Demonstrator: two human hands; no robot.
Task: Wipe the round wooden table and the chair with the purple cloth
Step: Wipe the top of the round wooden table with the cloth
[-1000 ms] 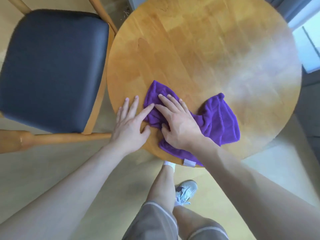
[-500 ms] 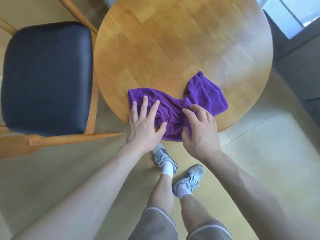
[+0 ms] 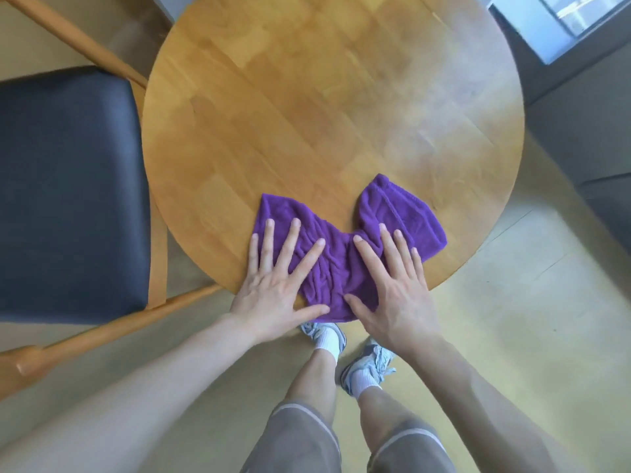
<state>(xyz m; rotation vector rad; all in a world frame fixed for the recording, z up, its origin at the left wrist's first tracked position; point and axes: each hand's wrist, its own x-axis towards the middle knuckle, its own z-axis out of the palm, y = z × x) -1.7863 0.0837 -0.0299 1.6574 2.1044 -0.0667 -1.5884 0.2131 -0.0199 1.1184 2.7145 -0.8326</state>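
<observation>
Both hands flat, fingers spread: left hand [image 3: 273,288] and right hand [image 3: 397,291] press cloth [image 3: 336,268] at counter [image 3: 324,114] near edge; chair [image 3: 68,196] left.

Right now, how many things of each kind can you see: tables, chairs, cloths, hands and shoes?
Round wooden table: 1
Chair: 1
Purple cloth: 1
Hands: 2, the left hand and the right hand
Shoes: 2, one and the other
Total: 7

The cloth [image 3: 345,247] lies on the table's [image 3: 324,107] near edge, with the chair [image 3: 68,192] just left.
</observation>
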